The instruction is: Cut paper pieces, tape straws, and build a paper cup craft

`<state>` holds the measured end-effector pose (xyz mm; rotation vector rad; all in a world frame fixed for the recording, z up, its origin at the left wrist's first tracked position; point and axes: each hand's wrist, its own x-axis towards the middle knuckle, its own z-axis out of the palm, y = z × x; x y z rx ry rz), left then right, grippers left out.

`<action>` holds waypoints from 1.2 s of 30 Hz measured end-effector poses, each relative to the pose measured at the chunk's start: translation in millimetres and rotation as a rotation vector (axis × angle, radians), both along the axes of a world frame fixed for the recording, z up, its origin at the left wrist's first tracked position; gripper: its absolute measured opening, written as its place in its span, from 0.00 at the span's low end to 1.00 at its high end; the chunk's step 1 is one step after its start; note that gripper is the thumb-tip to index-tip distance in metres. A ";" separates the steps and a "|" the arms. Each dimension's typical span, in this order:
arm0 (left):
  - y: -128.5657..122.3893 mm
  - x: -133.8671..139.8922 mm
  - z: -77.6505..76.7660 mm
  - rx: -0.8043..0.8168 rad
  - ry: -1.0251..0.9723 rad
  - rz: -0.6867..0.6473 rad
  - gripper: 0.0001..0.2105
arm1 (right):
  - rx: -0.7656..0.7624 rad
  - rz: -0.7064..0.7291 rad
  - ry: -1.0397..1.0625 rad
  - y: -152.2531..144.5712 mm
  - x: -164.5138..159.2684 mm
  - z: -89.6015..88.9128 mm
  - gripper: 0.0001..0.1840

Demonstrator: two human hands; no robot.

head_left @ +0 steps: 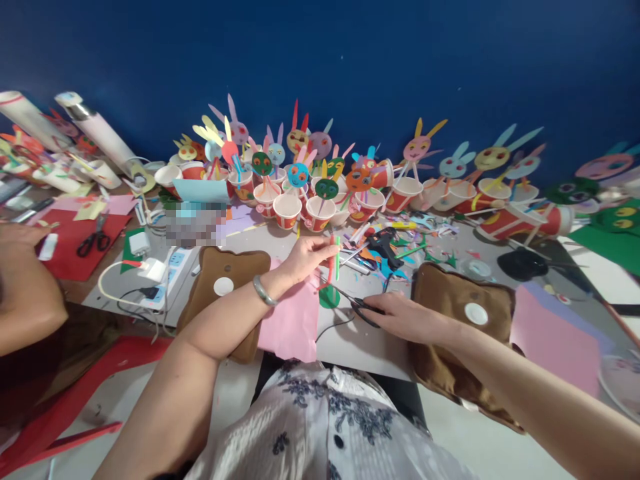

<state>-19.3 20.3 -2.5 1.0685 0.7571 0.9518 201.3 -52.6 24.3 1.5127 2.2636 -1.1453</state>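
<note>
My left hand [306, 260] pinches narrow paper strips [337, 259], one green and one red, held upright over the table. My right hand [400, 317] grips black-handled scissors [367, 310], whose blades point left toward the lower part of the strips. Whether the blades touch the strips I cannot tell. Below them lies a rounded green paper piece [329, 297], beside a sheet of pink paper [293, 317]. Behind my hands stand several paper cups [287, 212] with rabbit-like paper faces [299, 175] raised on strips.
Paper scraps [425, 230] and a black glue gun [387, 247] lie beyond my right hand. Brown cushions [227, 273] flank the work spot. A power strip [170, 267] with cables sits left. Another person's arm [30, 287] reaches in at far left, near other scissors [94, 240].
</note>
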 end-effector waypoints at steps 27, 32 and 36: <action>5.5 2.4 -3.2 0.021 -0.079 0.172 0.19 | 0.207 0.111 -0.101 -22.4 6.6 20.5 0.19; 13.7 -0.8 -4.1 -0.015 -0.098 0.265 0.18 | 0.334 0.126 -0.217 -30.2 26.6 24.1 0.19; 13.6 0.0 -7.0 -0.012 -0.083 0.274 0.16 | 0.613 -0.162 -0.548 -18.0 48.0 22.5 0.23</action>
